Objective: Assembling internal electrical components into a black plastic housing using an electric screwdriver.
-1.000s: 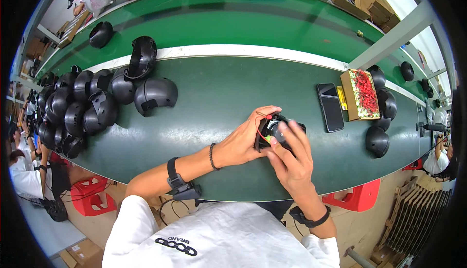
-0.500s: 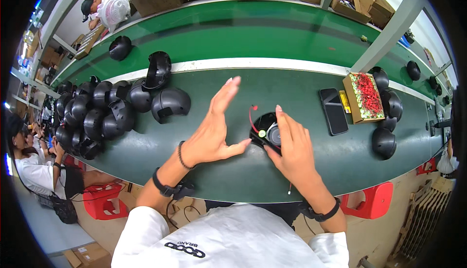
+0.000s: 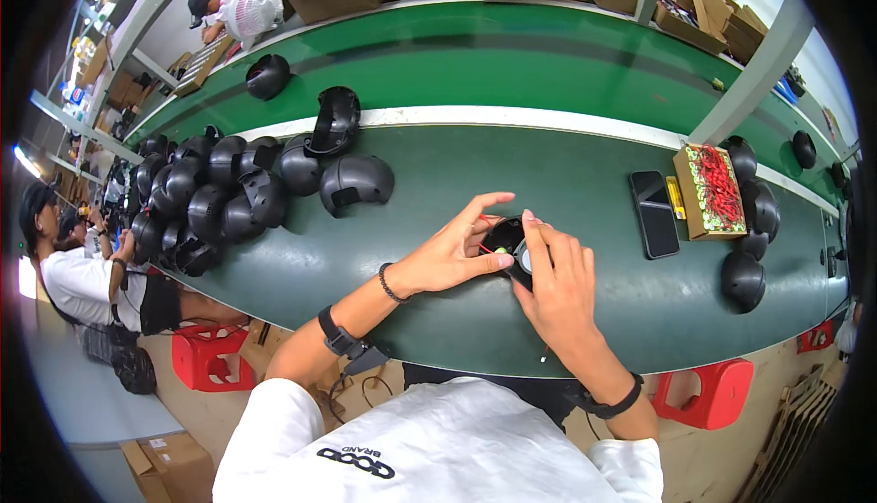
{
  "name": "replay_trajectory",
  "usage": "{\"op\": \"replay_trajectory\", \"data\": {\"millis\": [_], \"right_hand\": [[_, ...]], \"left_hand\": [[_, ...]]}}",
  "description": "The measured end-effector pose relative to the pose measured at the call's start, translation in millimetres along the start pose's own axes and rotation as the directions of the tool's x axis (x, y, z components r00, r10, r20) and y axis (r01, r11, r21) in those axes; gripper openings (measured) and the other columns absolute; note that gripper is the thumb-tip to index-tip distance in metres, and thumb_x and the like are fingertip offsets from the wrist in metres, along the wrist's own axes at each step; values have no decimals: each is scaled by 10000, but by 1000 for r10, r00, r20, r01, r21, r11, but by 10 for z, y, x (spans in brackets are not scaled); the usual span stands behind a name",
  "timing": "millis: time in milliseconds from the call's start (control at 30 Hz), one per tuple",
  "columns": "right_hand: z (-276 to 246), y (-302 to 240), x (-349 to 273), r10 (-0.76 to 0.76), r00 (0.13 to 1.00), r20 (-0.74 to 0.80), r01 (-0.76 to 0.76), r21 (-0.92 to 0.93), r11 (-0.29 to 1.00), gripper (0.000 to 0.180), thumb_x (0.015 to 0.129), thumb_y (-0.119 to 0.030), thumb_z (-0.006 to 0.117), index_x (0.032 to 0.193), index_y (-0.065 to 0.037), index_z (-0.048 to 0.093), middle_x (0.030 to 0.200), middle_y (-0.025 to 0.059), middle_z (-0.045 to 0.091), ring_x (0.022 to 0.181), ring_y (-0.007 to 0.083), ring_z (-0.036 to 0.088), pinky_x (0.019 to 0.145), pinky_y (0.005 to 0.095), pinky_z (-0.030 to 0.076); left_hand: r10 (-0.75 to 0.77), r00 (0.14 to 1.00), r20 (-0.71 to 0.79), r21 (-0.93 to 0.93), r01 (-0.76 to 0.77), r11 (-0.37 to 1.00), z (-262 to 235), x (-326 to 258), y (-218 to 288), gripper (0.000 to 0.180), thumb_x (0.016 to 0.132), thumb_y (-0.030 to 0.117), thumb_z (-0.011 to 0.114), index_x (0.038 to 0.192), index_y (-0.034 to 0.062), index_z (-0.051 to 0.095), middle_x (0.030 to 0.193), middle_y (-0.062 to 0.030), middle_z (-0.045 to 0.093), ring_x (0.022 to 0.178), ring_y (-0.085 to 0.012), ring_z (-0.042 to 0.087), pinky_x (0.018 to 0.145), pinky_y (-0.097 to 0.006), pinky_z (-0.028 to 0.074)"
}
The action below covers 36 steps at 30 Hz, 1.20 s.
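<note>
A small black square fan [image 3: 508, 240] with thin red wires lies on the dark green bench [image 3: 566, 174] in front of me. My right hand [image 3: 559, 284] grips its right side, fingers over the top edge. My left hand [image 3: 452, 252] reaches in from the left, thumb and fingertips touching the fan's left rim, index finger stretched above it. Most of the fan is hidden under my fingers.
A heap of black helmet-like shells [image 3: 210, 197] fills the bench's left, one shell [image 3: 356, 183] nearest me. A black phone [image 3: 654, 214] and an open box of red parts [image 3: 711, 190] lie right, with more black shells [image 3: 744, 279]. Other people sit at left and far back.
My left hand, lifted open off the fan half a second ago, has come back down onto its left side. A second ago both hands held it.
</note>
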State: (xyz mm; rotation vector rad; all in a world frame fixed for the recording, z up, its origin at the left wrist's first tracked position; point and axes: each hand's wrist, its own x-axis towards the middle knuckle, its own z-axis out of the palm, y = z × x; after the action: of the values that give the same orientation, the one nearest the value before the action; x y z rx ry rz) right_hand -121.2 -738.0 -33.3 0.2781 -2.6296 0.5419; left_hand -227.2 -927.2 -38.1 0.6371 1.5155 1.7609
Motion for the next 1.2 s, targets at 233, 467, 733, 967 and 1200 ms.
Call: {"op": "replay_trajectory", "data": {"millis": [233, 467, 733, 967, 1200], "right_hand": [[-39, -51, 7, 12, 1000, 23, -11, -40, 999, 1054, 619, -69, 915, 1562, 8, 451, 1365, 132, 612, 1222, 267, 600, 901, 407, 437], [92, -80, -10, -4, 999, -42, -4, -183, 983, 757, 795, -56, 777, 1505, 19, 524, 1316, 112, 644, 1177, 257, 631, 867, 389, 458], [139, -62, -55, 16, 997, -77, -30, -180, 983, 1036, 655, -49, 907, 1574, 23, 434, 1359, 151, 575, 1138, 317, 586, 899, 430, 435], [27, -38, -17, 117, 992, -42, -117, -4, 993, 988, 710, -72, 890, 1572, 36, 419, 1383, 180, 546, 1104, 341, 565, 868, 452, 433], [43, 39, -24, 151, 986, -69, -146, 78, 986, 919, 801, -186, 843, 1577, 45, 407, 1383, 204, 538, 1153, 377, 551, 942, 478, 426]], "left_hand": [[248, 968, 31, 954, -102, 281, 12, -327, 423, 319, 951, 219, 752, 1208, 69, 635, 1135, -128, 661, 1030, -349, 675, 855, -440, 560], [385, 923, 22, 974, -107, 201, 248, -405, 423, 91, 968, 98, 698, 1030, 34, 683, 900, -139, 641, 777, -363, 660, 689, -457, 533], [305, 913, -271, 781, 24, 624, 625, -399, 177, 125, 1006, 99, 669, 1030, -23, 688, 852, -171, 692, 647, -311, 661, 614, -405, 511], [539, 755, -373, 850, 45, 525, 766, -288, -276, 94, 982, 65, 686, 1041, -8, 685, 839, -155, 685, 630, -291, 666, 582, -389, 516], [644, 742, -186, 971, 38, 237, 688, -241, -410, 143, 912, 53, 712, 1049, 38, 672, 855, -81, 629, 733, -280, 697, 611, -410, 565]]}}
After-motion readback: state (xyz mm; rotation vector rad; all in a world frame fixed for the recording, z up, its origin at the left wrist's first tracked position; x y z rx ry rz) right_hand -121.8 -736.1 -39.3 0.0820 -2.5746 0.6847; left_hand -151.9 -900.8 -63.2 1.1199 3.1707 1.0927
